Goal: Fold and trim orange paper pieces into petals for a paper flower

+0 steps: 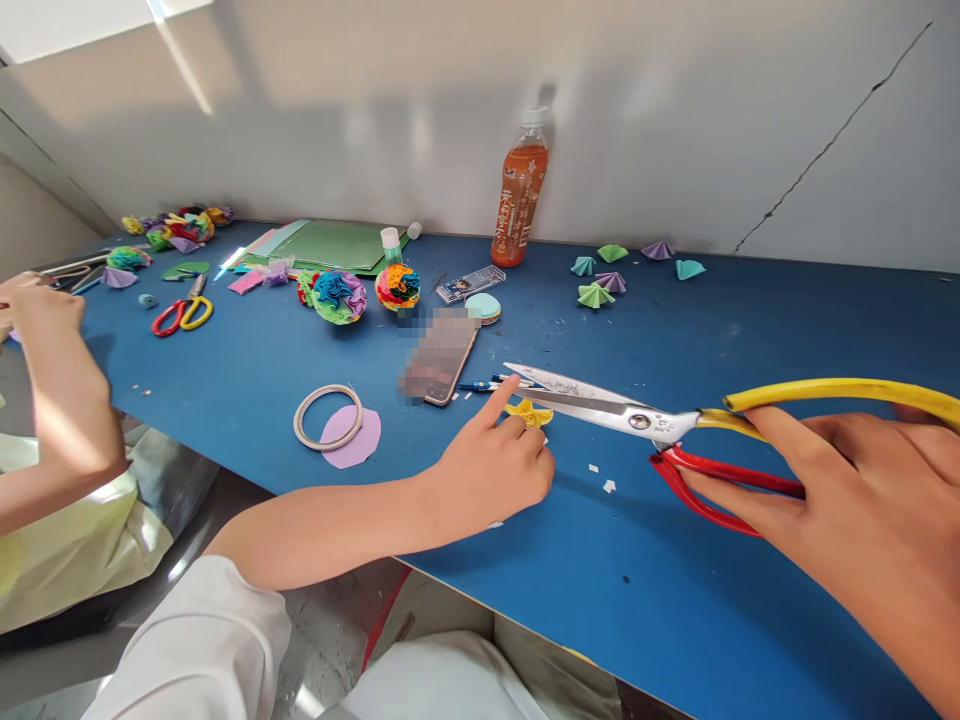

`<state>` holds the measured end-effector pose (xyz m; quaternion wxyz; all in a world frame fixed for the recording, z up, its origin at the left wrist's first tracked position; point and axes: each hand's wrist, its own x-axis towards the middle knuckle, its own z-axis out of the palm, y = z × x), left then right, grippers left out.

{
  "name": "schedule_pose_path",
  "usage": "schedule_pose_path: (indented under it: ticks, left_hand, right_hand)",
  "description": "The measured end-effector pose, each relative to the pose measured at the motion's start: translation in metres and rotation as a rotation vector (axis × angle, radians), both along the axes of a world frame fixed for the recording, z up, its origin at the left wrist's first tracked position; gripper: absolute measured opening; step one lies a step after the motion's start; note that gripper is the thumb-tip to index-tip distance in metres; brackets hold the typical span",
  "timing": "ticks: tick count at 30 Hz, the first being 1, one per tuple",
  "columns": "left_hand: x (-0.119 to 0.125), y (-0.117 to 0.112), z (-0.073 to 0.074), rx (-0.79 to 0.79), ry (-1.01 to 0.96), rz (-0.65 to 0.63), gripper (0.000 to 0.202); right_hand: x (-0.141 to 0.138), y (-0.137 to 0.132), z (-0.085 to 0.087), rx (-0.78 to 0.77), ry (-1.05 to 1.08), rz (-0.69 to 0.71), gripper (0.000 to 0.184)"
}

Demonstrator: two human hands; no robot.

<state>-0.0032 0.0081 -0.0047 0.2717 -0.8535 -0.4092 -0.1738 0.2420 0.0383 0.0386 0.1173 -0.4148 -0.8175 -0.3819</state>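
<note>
My right hand (862, 480) is closed round the handles of a pair of scissors (637, 420), one handle yellow and one red. Their blades point left, slightly parted, above the table. My left hand (499, 455) has its index finger stretched out, its tip at the blade ends; whether it touches them I cannot tell. The other fingers curl loosely, the thumb is hidden, and nothing shows in the hand. Just behind that hand lies a yellow folded paper piece (531, 413), partly covered. Blue-and-white pens (480, 386) lie near the fingertip. Small white scraps (609, 486) are scattered below the blades.
Left of my hand, a tape roll (298, 425) overlaps a purple paper circle (360, 445). A phone (442, 355), paper balls (340, 298) and a drink bottle (519, 195) stand or lie behind. Folded paper pieces (596, 294) sit back right. Another person's arm (64, 385) reaches in left.
</note>
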Motion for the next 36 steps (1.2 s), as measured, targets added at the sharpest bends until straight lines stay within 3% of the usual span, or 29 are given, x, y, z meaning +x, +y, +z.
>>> schedule_pose_path:
  ticks: [9, 17, 26, 36]
  left_hand:
    - [-0.001, 0.0, 0.0, 0.042, -0.044, 0.025, 0.032]
    - [0.0, -0.003, 0.0, -0.065, -0.036, 0.024, 0.031]
    - [0.001, -0.004, -0.003, 0.075, -0.096, -0.061, 0.028]
    - [0.001, -0.005, -0.001, 0.072, -0.111, -0.104, 0.029]
  right_hand:
    - [0.0, 0.001, 0.001, -0.017, -0.016, 0.017, 0.052]
    - [0.008, 0.008, -0.002, -0.022, -0.057, 0.072, 0.051]
    - [0.006, 0.009, 0.002, 0.101, -0.05, 0.138, 0.052]
    - [0.006, 0.011, 0.0, 0.1, -0.035, 0.131, 0.05]
